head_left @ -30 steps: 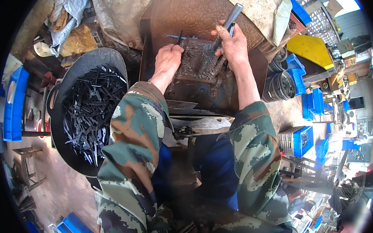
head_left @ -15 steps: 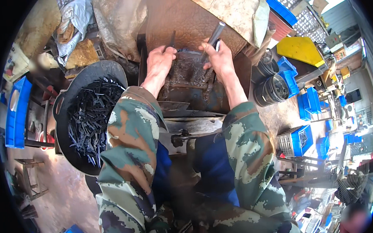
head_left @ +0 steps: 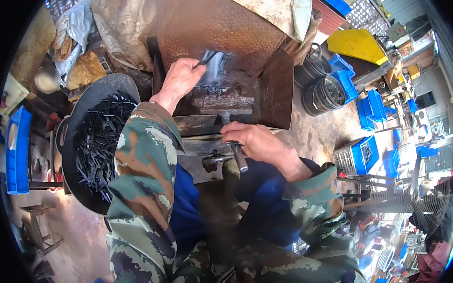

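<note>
Pinching a thin dark strip (head_left: 205,59) in the left hand (head_left: 178,78), with thumb and fingers closed on one end, above the far part of a rusty brown metal trough (head_left: 277,87). Pointing the strip's free end away and to the right, just beside a blurred blue-grey patch (head_left: 215,69); cannot tell the nature of that patch. Curling the right hand (head_left: 260,142) around a grey metal bar (head_left: 239,158) at the trough's near edge, with the blunt round end showing below the fingers. Cannot tell, under the hand, any link between the bar and a short grey shaft (head_left: 226,116) just beyond the fingertips. Showing, between the two hands, a dark muddy block (head_left: 222,101) inside the trough, and, just left of the bar, a dark clamp-like fitting (head_left: 214,160). Wearing camouflage sleeves (head_left: 145,156), with the left one beside a black tub (head_left: 112,84) heaped with dark strips (head_left: 103,140). Facing, to the right of the trough, dark buckets (head_left: 312,100), a yellow panel (head_left: 357,45), blue crates (head_left: 373,108) and a caged fan (head_left: 430,202).
</note>
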The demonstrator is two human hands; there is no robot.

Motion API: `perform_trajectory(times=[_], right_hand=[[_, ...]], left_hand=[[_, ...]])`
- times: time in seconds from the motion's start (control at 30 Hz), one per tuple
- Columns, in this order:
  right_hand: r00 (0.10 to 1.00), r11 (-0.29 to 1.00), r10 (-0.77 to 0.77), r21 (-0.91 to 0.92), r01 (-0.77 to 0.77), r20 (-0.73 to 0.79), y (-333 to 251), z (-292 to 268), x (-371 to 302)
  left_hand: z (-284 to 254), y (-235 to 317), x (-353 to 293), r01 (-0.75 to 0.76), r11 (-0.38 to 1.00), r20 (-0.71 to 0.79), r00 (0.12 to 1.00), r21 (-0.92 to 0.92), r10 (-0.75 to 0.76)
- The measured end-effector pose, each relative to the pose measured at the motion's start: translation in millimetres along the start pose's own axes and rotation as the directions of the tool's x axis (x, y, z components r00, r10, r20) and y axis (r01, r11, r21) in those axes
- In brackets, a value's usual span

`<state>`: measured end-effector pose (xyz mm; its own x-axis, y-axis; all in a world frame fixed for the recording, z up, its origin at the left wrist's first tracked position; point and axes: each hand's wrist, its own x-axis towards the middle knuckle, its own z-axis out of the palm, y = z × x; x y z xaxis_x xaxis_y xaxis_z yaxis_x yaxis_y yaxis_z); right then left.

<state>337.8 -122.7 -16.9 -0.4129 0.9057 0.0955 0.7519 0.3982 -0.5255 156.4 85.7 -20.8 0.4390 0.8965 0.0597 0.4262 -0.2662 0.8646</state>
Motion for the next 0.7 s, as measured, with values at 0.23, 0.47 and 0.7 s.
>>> perform_trajectory(times=[0.23,0.47,0.7], right_hand=[[0.851,0.716,0.512,0.489,-0.498,0.118,-2.4,-36.6,27.2],[0.716,0.542,0.692,0.724,-0.427,-0.096,27.4,-37.8,64.5],[0.632,0.360,0.755,0.917,-0.173,-0.177,21.2,-31.7,90.8]], left_hand=[[-4.8,-2.8,-5.7,0.078,0.957,0.325,0.930,0.278,-0.170],[21.3,-32.6,3.4,-0.100,0.967,0.260,0.965,0.236,0.036],[6.3,6.0,-6.2,0.091,0.949,0.230,0.973,-0.303,-0.020]])
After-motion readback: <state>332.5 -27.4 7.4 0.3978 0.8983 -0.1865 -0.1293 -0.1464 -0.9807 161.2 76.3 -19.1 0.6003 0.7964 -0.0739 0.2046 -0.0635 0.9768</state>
